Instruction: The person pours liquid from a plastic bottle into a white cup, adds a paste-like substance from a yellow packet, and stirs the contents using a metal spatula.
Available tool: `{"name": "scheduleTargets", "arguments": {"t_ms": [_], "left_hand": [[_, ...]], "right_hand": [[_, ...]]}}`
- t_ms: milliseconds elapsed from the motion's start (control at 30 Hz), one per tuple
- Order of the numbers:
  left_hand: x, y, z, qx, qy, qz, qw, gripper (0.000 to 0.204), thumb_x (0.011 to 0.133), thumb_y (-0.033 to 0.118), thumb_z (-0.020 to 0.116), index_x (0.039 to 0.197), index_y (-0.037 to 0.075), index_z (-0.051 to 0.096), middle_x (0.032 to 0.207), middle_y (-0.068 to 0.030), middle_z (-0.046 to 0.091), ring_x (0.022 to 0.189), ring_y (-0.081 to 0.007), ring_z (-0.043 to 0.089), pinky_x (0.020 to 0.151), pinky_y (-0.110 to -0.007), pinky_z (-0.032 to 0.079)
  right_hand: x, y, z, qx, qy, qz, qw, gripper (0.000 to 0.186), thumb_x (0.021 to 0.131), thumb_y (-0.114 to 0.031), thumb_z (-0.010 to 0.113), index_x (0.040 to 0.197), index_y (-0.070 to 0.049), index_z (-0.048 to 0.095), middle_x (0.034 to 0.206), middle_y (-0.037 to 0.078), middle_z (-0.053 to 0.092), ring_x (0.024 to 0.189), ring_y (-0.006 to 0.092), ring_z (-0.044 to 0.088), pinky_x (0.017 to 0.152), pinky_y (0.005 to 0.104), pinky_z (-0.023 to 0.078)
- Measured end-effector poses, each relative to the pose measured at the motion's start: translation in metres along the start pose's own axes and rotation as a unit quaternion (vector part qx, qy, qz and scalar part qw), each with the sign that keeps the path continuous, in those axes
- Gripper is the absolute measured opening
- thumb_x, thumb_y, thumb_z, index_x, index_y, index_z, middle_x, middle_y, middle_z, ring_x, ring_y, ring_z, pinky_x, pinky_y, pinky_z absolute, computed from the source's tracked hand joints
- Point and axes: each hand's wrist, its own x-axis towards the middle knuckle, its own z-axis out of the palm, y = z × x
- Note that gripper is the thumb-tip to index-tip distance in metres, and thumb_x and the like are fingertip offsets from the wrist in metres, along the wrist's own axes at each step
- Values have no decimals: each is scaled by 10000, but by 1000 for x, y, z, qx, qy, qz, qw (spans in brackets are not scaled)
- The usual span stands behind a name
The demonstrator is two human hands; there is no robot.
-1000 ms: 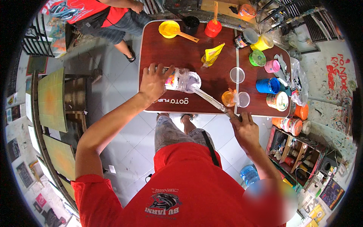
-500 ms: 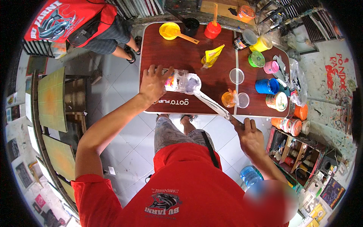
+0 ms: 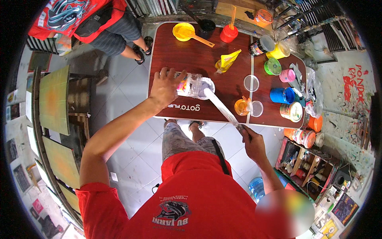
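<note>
My left hand (image 3: 165, 85) is wrapped around a clear plastic jar (image 3: 190, 85) with a colourful label, tilted on its side with its mouth toward the right. Pale, whitish paint coats the inside of its mouth. In my right hand (image 3: 253, 142), over the table's near edge, is the dark handle of a long spatula (image 3: 223, 107). White paint covers its blade, whose tip reaches into the jar's mouth. Right of the blade stands a small orange cup (image 3: 241, 107), beside a clear round lid (image 3: 257, 108).
The brown table (image 3: 175, 47) bears a yellow bowl (image 3: 183, 32) with a stick across it, a red pot (image 3: 229, 33), a yellow pouch (image 3: 228, 61) and a blue tub (image 3: 282, 95). A person in a red shirt (image 3: 73, 18) stands at the far left. Boards (image 3: 55, 99) lean along the left.
My right hand has shifted a little to the left, toward the jar. The spatula has turned and shows more of its white face. My left hand keeps hold of the jar.
</note>
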Motion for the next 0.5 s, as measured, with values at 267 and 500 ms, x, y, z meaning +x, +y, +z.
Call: {"name": "scheduleTargets", "arguments": {"t_ms": [267, 500], "left_hand": [[-1, 0, -2, -15, -4, -5, 1000, 843, 649, 188, 826, 1419, 218, 486, 1271, -101, 548, 1185, -323, 505, 945, -462, 445], [-2, -6, -3, -62, 31, 1, 998, 863, 581, 215, 862, 1378, 208, 532, 1238, -84, 567, 1165, -298, 514, 945, -443, 456]], "right_hand": [[-29, 16, -9, 2, 1, 41, 999, 308, 1021, -206, 523, 1231, -28, 659, 626, 93, 599, 556, 156, 588, 549, 332, 476], [-36, -12, -32, -173, 93, -115, 974, 298, 959, -165, 602, 1242, -89, 653, 761, 127, 650, 610, 289, 644, 561, 393, 512]]}}
